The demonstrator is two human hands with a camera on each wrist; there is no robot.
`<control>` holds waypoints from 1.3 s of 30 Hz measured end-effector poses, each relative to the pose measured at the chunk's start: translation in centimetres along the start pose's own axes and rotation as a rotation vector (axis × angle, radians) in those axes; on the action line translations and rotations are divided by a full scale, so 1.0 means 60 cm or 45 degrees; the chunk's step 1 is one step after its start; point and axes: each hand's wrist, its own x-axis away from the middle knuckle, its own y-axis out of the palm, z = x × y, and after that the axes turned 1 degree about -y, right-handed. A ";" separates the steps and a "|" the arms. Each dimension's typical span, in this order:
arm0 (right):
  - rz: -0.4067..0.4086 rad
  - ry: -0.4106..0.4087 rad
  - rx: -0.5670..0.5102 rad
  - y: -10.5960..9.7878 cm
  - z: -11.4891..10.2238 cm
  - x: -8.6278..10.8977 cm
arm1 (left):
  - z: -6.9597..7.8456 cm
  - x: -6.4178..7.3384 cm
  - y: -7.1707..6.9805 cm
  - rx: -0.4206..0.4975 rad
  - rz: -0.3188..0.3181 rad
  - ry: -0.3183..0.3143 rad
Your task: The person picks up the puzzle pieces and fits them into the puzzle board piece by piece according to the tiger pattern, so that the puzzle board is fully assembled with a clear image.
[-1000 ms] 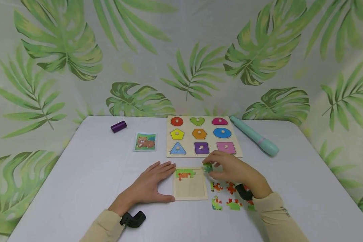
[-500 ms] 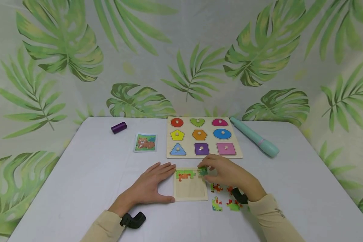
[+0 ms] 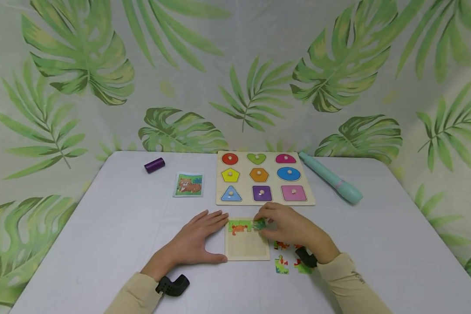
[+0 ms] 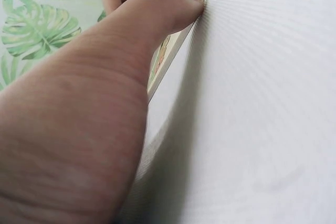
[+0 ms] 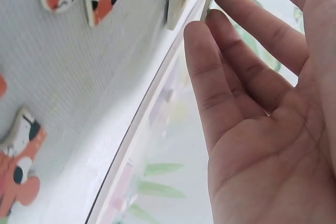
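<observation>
A small wooden puzzle tray (image 3: 246, 252) lies at the front middle in the head view, with joined green and orange pieces (image 3: 239, 226) along its far left side. My left hand (image 3: 196, 240) is spread flat beside it, fingertips and thumb touching its left edge; the left wrist view shows the thumb at that edge. My right hand (image 3: 288, 224) pinches a dark green puzzle piece (image 3: 260, 224) over the tray's far right corner. In the right wrist view the piece (image 5: 209, 1) appears edge-on at the fingertips. Whether it is seated cannot be told.
Loose puzzle pieces (image 3: 281, 264) lie right of the tray, some hidden under the right arm. Behind stand a knobbed shape board (image 3: 244, 168), a picture card (image 3: 189, 185), a purple cylinder (image 3: 155, 165) and a mint-green wand-like object (image 3: 331, 178). A leaf-print cloth (image 3: 251, 100) hangs behind the table.
My right hand has moved left and slightly nearer, bringing the green piece from beside the tray to its far right corner, against the joined pieces. The left hand stays in place.
</observation>
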 end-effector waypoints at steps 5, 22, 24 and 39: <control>-0.007 0.004 -0.007 0.006 -0.001 -0.004 | 0.000 0.000 -0.001 0.013 0.008 -0.001; -0.006 -0.040 0.025 0.015 -0.002 -0.010 | -0.004 -0.001 0.001 -0.016 0.037 0.029; -0.009 -0.033 0.029 0.016 -0.003 -0.011 | -0.005 -0.001 0.001 -0.015 0.038 0.029; -0.031 -0.023 0.083 0.020 -0.005 -0.010 | -0.003 0.001 0.001 -0.006 0.029 0.024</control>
